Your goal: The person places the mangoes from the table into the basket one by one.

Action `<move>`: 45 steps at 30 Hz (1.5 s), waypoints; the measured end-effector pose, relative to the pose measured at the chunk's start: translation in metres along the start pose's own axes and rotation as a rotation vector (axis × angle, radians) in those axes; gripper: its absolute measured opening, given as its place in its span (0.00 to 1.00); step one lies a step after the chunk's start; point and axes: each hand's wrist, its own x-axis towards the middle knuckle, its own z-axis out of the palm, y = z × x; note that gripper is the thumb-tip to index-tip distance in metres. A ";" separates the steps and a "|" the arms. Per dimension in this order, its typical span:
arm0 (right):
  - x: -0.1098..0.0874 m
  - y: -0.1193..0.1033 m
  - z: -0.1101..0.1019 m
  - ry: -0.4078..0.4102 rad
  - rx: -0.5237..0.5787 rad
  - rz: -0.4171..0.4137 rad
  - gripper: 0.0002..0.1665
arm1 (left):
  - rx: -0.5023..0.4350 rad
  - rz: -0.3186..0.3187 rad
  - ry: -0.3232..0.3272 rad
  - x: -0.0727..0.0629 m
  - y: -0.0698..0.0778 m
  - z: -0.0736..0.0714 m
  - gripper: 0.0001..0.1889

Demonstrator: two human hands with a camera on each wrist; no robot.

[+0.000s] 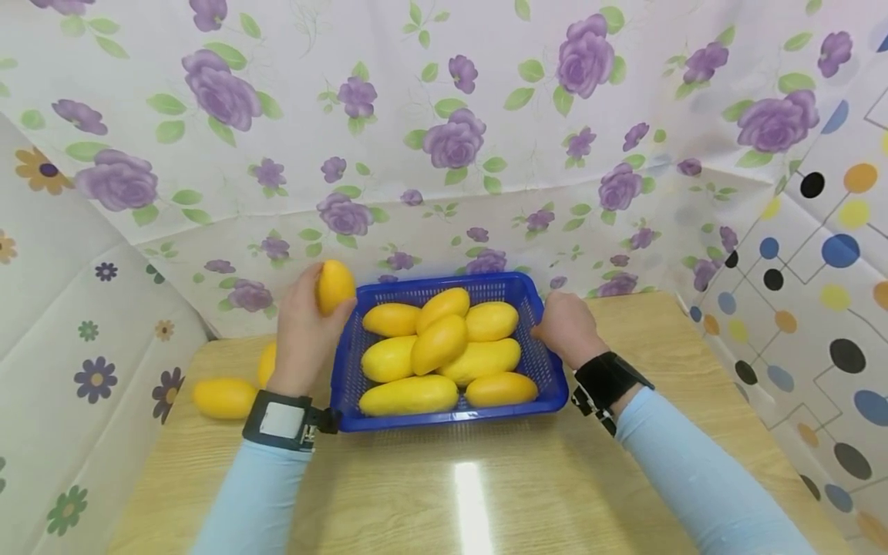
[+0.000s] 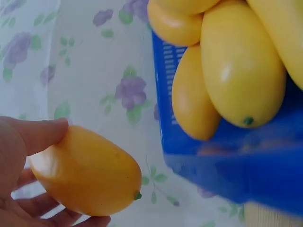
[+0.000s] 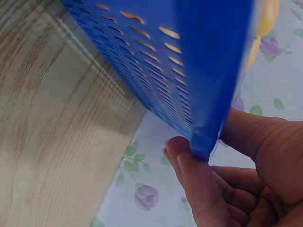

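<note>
Nearest, two pale blue sleeves reaching over a wooden table [image 1: 486, 493], a dark band on each wrist. Just beyond, a blue basket [image 1: 548, 370] resting on the tabletop, piled with yellow mangoes [image 1: 438, 343]. At its right rim, the right hand [image 1: 567, 327], fingers [image 3: 199, 189] curled under the rim's edge and thumb over it, clamped on the plastic wall near the far right corner. At the far left corner, the left hand [image 1: 301, 327] raised beside the rim, thumb and fingers closed around a single mango [image 1: 335, 286], held above the table and just outside the basket; in the left wrist view that mango [image 2: 87, 172] sitting in the palm, thumb [image 2: 40, 135] pressed on top, stem end pointing toward the basket wall [image 2: 170, 75]. Left of the wrist, two more loose mangoes on the table: one lying clear [image 1: 223, 398], another [image 1: 267, 362] partly hidden behind the hand. Farthest back, a white cloth with purple roses [image 1: 451, 139] draped behind the table, a flowered sheet at left, a dotted one at right.
</note>
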 end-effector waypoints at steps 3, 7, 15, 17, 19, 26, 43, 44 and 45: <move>0.000 0.001 0.000 -0.003 -0.002 0.004 0.15 | 0.050 0.113 -0.045 -0.002 0.006 0.010 0.35; -0.001 0.001 0.001 0.002 -0.008 0.000 0.15 | 0.146 0.211 -0.115 -0.007 0.013 0.022 0.34; -0.002 0.002 0.001 0.014 -0.005 -0.006 0.15 | 0.307 0.316 -0.281 -0.009 0.024 0.035 0.35; -0.001 0.002 0.001 0.017 -0.004 -0.006 0.15 | 0.339 0.330 -0.322 -0.009 0.026 0.037 0.36; -0.001 0.002 0.001 0.020 -0.003 -0.007 0.15 | 0.365 0.333 -0.357 -0.010 0.027 0.040 0.36; -0.001 0.002 0.002 0.025 -0.004 -0.018 0.15 | 0.369 0.321 -0.433 -0.011 0.033 0.045 0.35; 0.000 0.002 0.002 0.028 0.000 -0.008 0.15 | 0.411 0.258 -0.527 -0.009 0.037 0.052 0.33; 0.000 0.002 0.002 0.029 -0.002 -0.007 0.15 | 0.411 0.256 -0.528 -0.009 0.037 0.052 0.33; 0.000 0.002 0.002 0.030 -0.001 -0.007 0.15 | 0.413 0.254 -0.530 -0.009 0.037 0.052 0.33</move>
